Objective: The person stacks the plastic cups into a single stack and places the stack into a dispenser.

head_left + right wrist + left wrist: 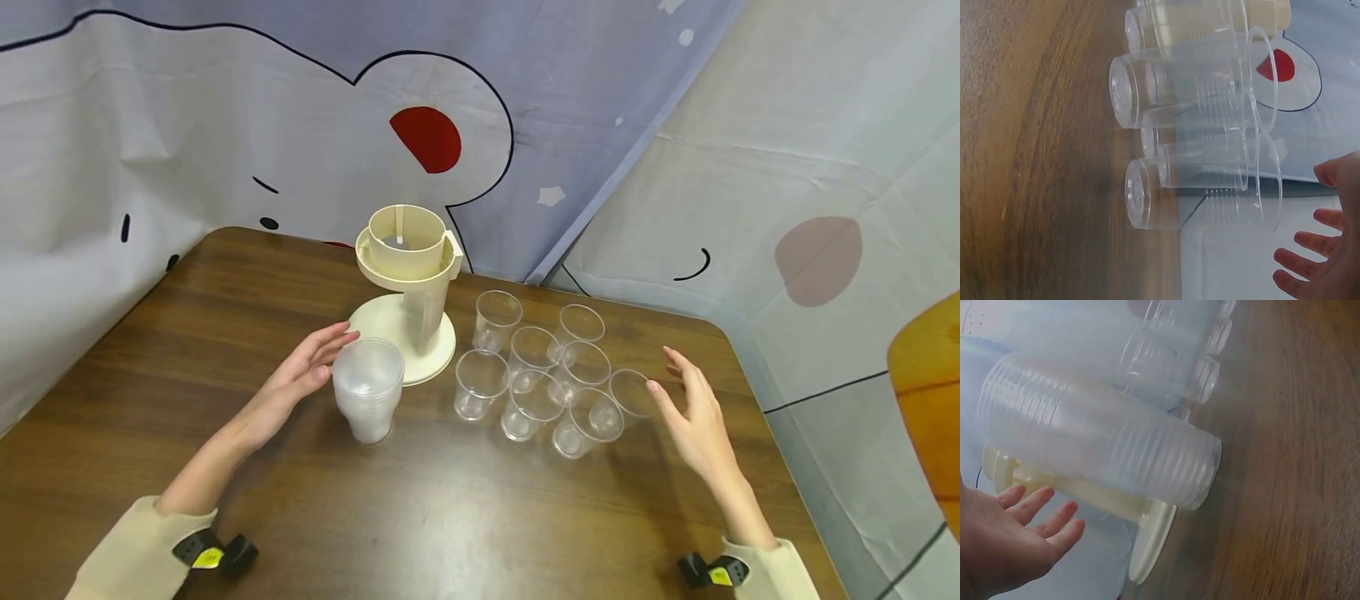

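Observation:
A stack of nested clear plastic cups (369,387) stands upright on the table, left of centre. My left hand (296,379) is beside its left rim, fingers loosely extended; the left wrist view shows a gap between the fingers and the stacked cups (1097,431). To the right, several single clear plastic cups (534,400) stand upright in a close group. Just right of this group is my right hand (696,417), with fingers spread and nothing held. In the right wrist view, the hand (1329,244) stays apart from the nearest cup (1197,194).
Behind the stack stands a cream cup dispenser (408,292) with a ring-shaped top and a round base. The brown wooden table (420,517) has a printed curtain (300,108) along its back and right sides.

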`<state>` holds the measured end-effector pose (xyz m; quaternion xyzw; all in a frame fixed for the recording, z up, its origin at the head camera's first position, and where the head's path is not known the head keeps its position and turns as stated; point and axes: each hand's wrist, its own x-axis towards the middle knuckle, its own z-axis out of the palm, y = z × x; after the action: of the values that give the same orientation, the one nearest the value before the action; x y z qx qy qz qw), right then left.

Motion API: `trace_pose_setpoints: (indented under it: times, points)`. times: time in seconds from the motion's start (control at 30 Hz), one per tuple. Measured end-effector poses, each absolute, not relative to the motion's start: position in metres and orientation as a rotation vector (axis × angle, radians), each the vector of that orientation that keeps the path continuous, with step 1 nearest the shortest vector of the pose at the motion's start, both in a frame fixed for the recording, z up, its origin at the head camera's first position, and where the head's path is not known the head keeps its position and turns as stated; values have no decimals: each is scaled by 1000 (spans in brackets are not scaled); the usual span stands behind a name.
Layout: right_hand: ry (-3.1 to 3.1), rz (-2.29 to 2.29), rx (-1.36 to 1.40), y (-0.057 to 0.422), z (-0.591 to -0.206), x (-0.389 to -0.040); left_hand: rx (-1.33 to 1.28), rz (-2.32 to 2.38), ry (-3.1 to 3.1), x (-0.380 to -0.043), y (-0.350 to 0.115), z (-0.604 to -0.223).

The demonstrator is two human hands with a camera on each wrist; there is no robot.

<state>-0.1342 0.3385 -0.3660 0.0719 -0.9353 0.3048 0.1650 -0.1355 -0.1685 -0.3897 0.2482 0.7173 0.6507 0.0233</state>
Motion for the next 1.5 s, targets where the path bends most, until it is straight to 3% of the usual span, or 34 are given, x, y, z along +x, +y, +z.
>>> trace_pose_setpoints:
  times: [0.4,1.5]
  points:
    - [-2664,934,254,334,-364,-127,617,1952,2307,-133,-153,-395]
    - [-2686,1226,317,343,-381,-130,613,1882,2474,-135,-142,-405]
